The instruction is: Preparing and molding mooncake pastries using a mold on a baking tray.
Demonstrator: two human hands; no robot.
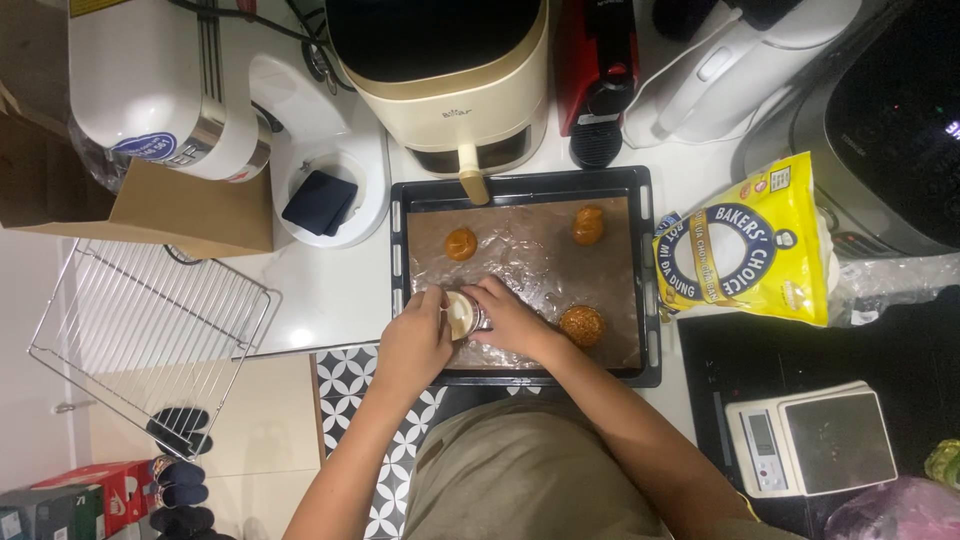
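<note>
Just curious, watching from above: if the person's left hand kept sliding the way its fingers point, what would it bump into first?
Probably the brown pastry at the tray's far left; the left hand points roughly there.

The black rectangular metal baking tray lay on the counter directly before the cream plastic air fryer. On the tray's foil lining sat three round brown pastries, two along its right side, one at its far left. At the tray's near left corner, the left hand and right hand met around a small pale mould. Right of the tray lay a yellow plastic flour bag; left of it stood a white stand mixer and a wire rack.
</note>
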